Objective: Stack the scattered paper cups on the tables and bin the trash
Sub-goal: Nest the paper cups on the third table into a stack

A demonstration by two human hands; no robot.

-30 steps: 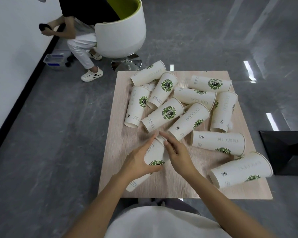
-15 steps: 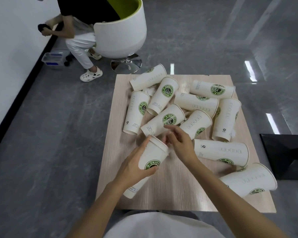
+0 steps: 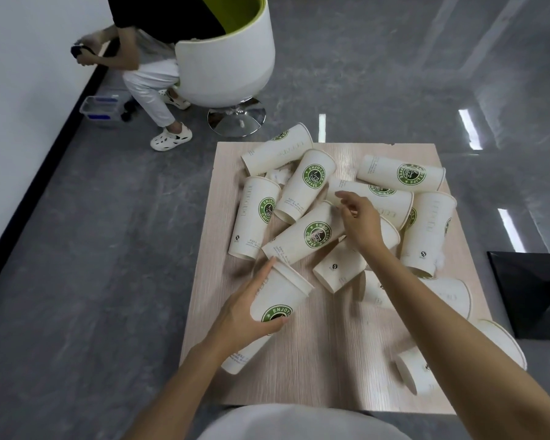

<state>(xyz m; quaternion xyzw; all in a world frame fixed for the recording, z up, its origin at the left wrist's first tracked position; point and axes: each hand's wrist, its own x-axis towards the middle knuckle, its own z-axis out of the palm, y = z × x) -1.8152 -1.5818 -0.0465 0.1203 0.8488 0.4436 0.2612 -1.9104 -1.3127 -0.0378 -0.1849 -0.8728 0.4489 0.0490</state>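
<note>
The left hand (image 3: 243,315) grasps a cup (image 3: 278,296) round its middle. The thumb lies along the far side near the rim and the fingers (image 3: 275,323) curl under the green logo. The cup is tilted over the near left part of the bench (image 3: 315,369). Its long axis runs diagonally, with the mouth pointing away and to the right and the base toward the near left edge. The right hand (image 3: 359,220) hovers over the other cups (image 3: 400,174), which lie on their sides. Its fingers (image 3: 342,195) are loosely curled and hold nothing visible.
</note>
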